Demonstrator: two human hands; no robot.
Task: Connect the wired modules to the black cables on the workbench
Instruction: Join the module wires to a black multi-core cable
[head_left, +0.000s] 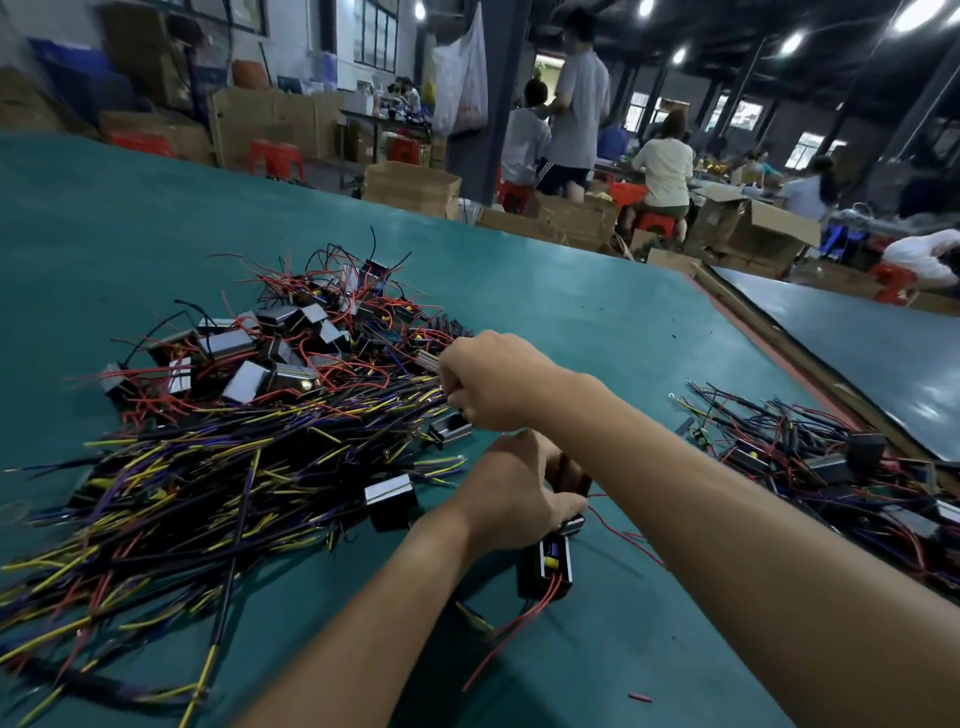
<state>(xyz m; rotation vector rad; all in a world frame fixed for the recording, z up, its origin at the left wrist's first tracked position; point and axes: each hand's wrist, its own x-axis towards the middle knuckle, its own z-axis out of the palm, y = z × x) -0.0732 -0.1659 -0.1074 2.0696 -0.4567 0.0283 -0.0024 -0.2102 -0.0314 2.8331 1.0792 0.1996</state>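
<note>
A big heap of black cables (218, 467) with yellow and purple ends covers the left of the green workbench (597, 322). Behind it lies a pile of black wired modules (270, 353) with red leads. My right hand (488, 384) reaches across to the heap's right edge, its fingers curled round the ends of black cables. Beneath that forearm, my left hand (511, 493) grips a dark wired module (571, 475), partly hidden by the fingers. Another module (545, 566) with a red lead lies just in front of that hand, and a loose one (390, 499) sits to its left.
A second tangle of modules and cables (831, 478) lies at the right, near the bench's edge strip (769, 338). Beyond the bench are cardboard boxes (410, 187), red stools and several people at other tables.
</note>
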